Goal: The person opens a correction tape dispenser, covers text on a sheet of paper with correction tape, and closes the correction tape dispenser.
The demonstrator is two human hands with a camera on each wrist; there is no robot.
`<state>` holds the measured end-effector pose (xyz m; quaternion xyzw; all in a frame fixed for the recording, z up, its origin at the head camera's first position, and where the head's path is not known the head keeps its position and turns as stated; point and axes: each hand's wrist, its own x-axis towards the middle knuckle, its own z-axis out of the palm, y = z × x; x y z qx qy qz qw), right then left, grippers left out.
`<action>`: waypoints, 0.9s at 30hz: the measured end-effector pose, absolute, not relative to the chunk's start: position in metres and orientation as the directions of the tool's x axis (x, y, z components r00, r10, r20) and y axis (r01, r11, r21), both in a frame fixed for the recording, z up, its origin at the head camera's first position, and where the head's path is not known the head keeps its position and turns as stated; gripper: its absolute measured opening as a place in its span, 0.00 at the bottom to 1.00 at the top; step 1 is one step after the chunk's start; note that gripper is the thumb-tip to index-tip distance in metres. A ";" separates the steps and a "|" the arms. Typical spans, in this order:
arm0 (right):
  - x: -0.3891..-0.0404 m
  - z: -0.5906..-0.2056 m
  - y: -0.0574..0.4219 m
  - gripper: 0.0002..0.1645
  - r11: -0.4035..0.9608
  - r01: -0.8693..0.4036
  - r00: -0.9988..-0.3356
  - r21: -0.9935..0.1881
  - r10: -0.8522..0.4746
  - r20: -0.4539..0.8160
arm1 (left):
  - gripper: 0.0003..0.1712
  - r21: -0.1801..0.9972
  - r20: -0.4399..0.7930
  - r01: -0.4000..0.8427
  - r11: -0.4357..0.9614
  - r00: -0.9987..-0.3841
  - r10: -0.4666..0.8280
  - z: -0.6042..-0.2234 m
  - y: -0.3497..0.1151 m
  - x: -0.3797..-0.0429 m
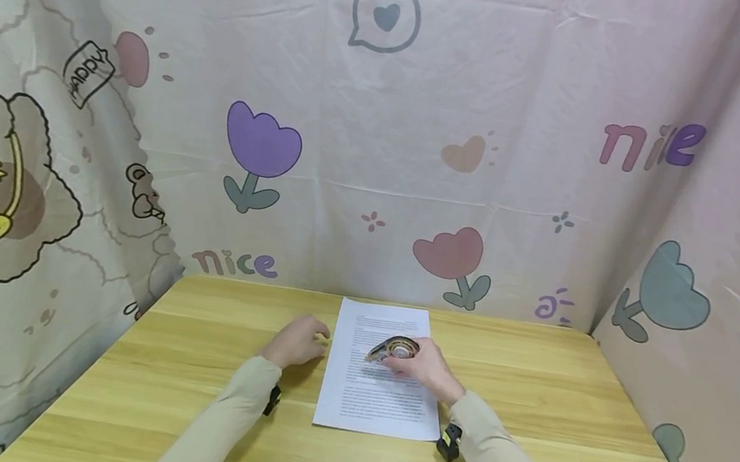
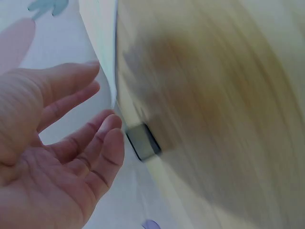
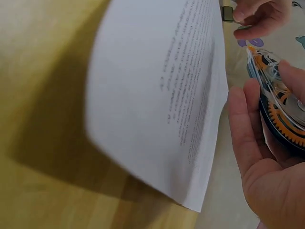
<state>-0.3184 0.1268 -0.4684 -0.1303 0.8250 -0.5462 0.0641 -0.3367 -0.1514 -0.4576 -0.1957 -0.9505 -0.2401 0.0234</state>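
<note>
My right hand [image 1: 426, 367] grips a correction tape [image 1: 399, 349] with a clear casing, a dark edge and orange gears inside. Its tip points left, over the printed sheet of paper [image 1: 383, 410]. In the right wrist view the correction tape [image 3: 281, 102] lies between thumb and fingers. Left of the sheet, my left hand [image 1: 299, 342] is low over the table with its fingers loosely bent. The left wrist view shows a gap between that hand's thumb and fingers. A small squarish grey-green piece with dark edges [image 2: 143, 141] lies just past its fingertips.
The sheet lies upright on a light wooden table [image 1: 504, 378], reaching near its back edge. A printed cloth [image 1: 371, 108] with flowers and lettering hangs behind and at both sides. Each wrist wears a small black camera [image 1: 449, 443].
</note>
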 end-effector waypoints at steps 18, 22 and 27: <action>-0.310 -0.477 0.124 0.18 0.431 -0.183 -0.927 -0.884 -0.374 0.009 | 0.57 0.392 -0.142 0.454 0.800 -0.830 0.540 -0.462 -0.120 -0.312; -0.309 -0.477 0.123 0.18 0.437 -0.183 -0.925 -0.881 -0.379 0.004 | 0.61 0.407 -0.193 0.433 0.804 -0.820 0.539 -0.464 -0.118 -0.309; -0.309 -0.477 0.123 0.18 0.428 -0.186 -0.921 -0.884 -0.390 0.005 | 0.62 0.412 -0.223 0.410 0.814 -0.821 0.526 -0.462 -0.114 -0.309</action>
